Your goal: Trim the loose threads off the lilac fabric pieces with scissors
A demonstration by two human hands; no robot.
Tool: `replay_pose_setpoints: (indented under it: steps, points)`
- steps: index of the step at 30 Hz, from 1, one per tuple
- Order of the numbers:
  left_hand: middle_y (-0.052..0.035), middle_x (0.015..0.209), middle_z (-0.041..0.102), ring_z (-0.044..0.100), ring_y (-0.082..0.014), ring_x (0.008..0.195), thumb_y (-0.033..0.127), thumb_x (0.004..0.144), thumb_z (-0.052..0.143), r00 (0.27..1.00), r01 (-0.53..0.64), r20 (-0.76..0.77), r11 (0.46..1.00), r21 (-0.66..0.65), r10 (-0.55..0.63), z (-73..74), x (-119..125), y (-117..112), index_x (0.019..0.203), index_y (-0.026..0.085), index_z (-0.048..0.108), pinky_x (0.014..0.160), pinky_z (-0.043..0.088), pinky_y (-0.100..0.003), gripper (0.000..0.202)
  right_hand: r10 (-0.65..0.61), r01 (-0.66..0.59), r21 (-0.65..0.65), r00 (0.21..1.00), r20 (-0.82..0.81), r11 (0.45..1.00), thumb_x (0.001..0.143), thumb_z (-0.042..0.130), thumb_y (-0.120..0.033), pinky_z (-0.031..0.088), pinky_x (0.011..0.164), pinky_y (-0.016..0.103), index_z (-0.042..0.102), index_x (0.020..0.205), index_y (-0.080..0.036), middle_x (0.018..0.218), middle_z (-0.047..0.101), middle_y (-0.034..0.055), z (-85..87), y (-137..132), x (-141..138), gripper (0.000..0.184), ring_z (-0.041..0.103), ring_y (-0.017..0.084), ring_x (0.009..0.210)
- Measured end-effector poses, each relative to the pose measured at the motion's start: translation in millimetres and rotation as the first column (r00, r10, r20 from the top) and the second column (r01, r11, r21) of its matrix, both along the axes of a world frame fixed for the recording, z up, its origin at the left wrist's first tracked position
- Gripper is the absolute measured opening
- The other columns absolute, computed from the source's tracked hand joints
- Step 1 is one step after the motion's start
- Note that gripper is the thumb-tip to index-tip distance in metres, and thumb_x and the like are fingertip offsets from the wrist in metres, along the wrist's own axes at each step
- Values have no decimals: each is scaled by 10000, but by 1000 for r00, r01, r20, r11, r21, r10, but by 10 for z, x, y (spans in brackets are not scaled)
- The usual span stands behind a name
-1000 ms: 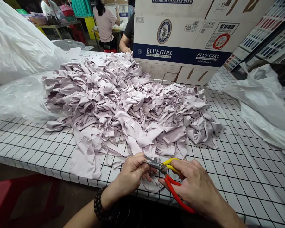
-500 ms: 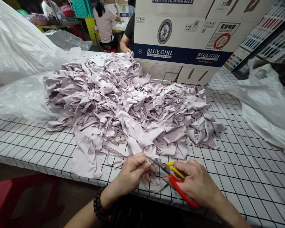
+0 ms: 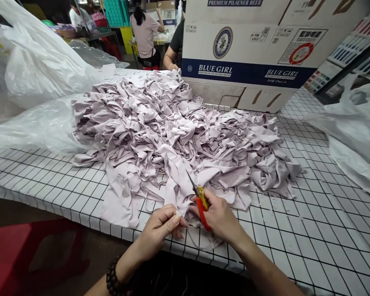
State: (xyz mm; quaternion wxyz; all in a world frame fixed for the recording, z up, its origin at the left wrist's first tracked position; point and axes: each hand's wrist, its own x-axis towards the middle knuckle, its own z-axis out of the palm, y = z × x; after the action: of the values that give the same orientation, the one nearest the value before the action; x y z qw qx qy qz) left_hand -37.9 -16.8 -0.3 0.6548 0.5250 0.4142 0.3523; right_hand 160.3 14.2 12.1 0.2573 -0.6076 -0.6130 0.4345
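Note:
A big heap of pale lilac fabric strips [image 3: 175,131] lies on a white table with a black grid [image 3: 311,230]. At the near edge my left hand [image 3: 160,228], a dark bead bracelet on its wrist, pinches the end of a lilac strip [image 3: 180,193]. My right hand [image 3: 217,216] is closed round small scissors with red and yellow handles [image 3: 199,197]. The blades point up and away over the strip. Both hands almost touch.
A large cardboard box printed BLUE GIRL [image 3: 253,53] stands behind the heap. Clear plastic bags [image 3: 40,82] lie at the left, and another bag [image 3: 354,135] at the right. A red stool [image 3: 24,255] is below the table's left. People [image 3: 146,35] sit in the background.
My right hand turned the scissors from lying across toward the left hand to pointing up and away. Both hands moved slightly forward onto the table edge, and the view shifted left.

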Motion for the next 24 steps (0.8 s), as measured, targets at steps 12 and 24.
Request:
replay_pose_setpoints:
  steps: [12, 24]
  points:
    - [-79, 883, 598, 536, -181, 680, 344, 848, 507, 691, -240, -583, 897, 372, 427, 228, -420, 133, 567, 182, 559, 625, 395, -299, 329, -65, 68, 12, 982, -180, 998, 798, 666, -422, 460, 578, 255, 497, 722, -214, 676, 554, -25, 278, 30, 339, 278, 517, 123, 593]
    - [-65, 1101, 600, 456, -48, 542, 505, 882, 571, 685, 185, 627, 744, -642, 371, 83, 1039, -64, 1089, 181, 692, 449, 361, -174, 403, -302, 322, 84, 935, -188, 943, 749, 753, -428, 494, 536, 231, 514, 692, -208, 691, 551, -13, 573, -534, 626, 329, 539, 132, 595]
